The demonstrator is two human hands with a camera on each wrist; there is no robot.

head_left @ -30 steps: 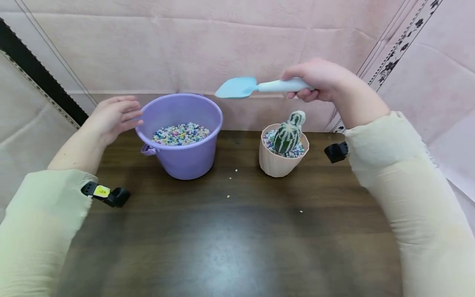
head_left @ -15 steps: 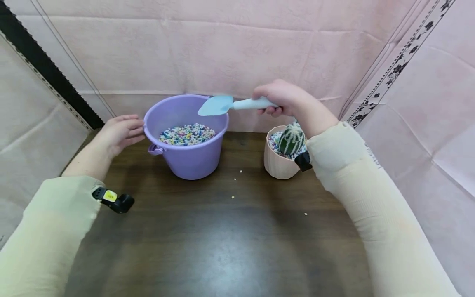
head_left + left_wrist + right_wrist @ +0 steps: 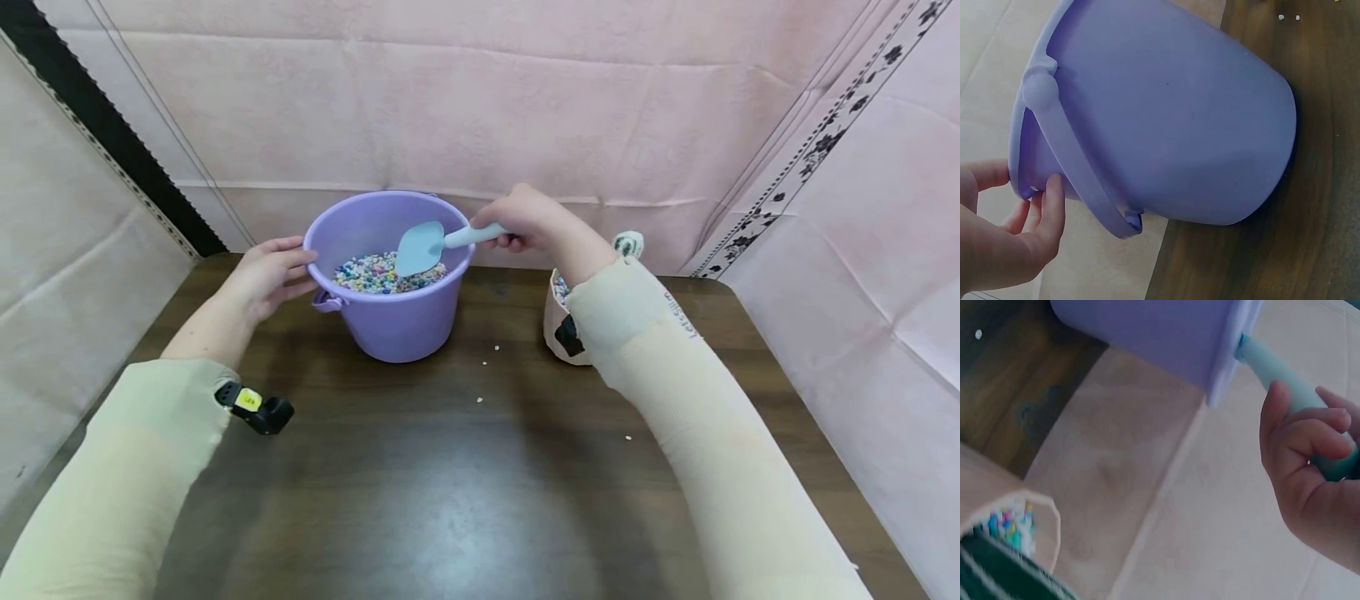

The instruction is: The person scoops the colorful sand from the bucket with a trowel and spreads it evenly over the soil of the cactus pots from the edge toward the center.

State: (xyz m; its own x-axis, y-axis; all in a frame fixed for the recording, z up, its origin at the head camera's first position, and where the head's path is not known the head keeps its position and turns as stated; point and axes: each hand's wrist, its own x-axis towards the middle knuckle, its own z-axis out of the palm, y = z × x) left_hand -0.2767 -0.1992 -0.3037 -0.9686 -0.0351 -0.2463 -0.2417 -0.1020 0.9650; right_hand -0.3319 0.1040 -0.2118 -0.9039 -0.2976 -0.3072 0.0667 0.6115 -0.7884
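Observation:
A purple bucket point(image 3: 390, 312) point(image 3: 1172, 119) point(image 3: 1166, 337) with coloured pebbles point(image 3: 367, 273) inside stands at the back of the brown table point(image 3: 450, 483). My left hand point(image 3: 266, 275) point(image 3: 1010, 231) touches its left rim with straight fingers. My right hand point(image 3: 525, 221) point(image 3: 1310, 456) grips the handle of a light blue scoop point(image 3: 420, 247) point(image 3: 1285, 381), whose blade dips into the bucket over the pebbles. A pink pot point(image 3: 557, 329) point(image 3: 1004, 525) with a cactus point(image 3: 628, 243) and pebbles stands to the right, mostly hidden behind my right sleeve.
Pink cloth walls point(image 3: 525, 108) close in the table at the back and right; a black strip point(image 3: 112, 142) runs along the left. A few loose pebbles point(image 3: 480, 400) lie on the wood in front of the bucket and pot.
My right hand swung the scoop left from above the pot and lowered its blade into the bucket. My left hand moved in to the bucket's rim.

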